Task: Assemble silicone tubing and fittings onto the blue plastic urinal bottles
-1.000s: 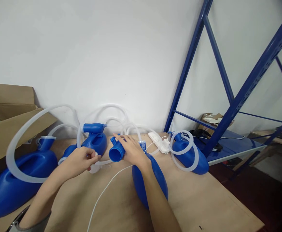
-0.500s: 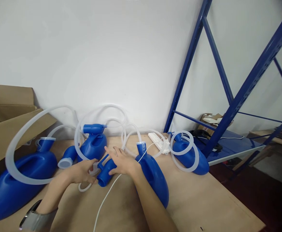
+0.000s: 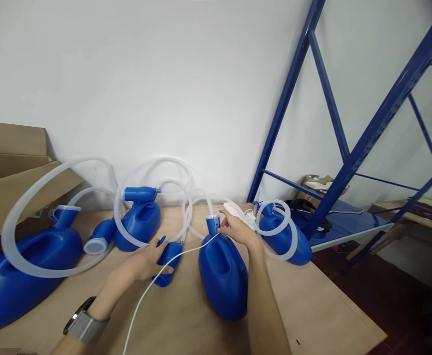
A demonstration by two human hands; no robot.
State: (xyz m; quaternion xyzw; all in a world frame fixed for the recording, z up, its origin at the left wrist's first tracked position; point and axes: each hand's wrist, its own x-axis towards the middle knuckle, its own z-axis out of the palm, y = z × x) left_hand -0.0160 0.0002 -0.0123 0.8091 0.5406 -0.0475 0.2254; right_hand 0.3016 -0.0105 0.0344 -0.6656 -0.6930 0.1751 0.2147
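Observation:
My left hand (image 3: 147, 264) is closed around a blue plastic tube-shaped funnel piece (image 3: 169, 261) lying on the brown tabletop. Its thumb and fingers lie along the near side. At the neck of a blue bottle (image 3: 223, 276) with a moulded handle, my right hand (image 3: 236, 228) has its fingers pinched together. A thin white cable (image 3: 190, 250) crosses over the blue funnel piece and runs into those fingertips. A translucent hose (image 3: 205, 197) rises from the bottle's white-rimmed mouth. The far end of the cable is hidden behind my right hand.
More blue bottles with hoses lie left (image 3: 27, 261), back left (image 3: 138, 224) and right (image 3: 286, 236). Another blue funnel (image 3: 101, 236) lies between the left ones. A white power strip (image 3: 234, 209) sits by the wall. An open cardboard box (image 3: 12, 197) and blue rack (image 3: 286, 108) flank the table.
My right hand has left the blue funnel piece and moved right to the bottle neck and cable. My left hand has shifted right onto the funnel piece. The bottle now sits more upright in view.

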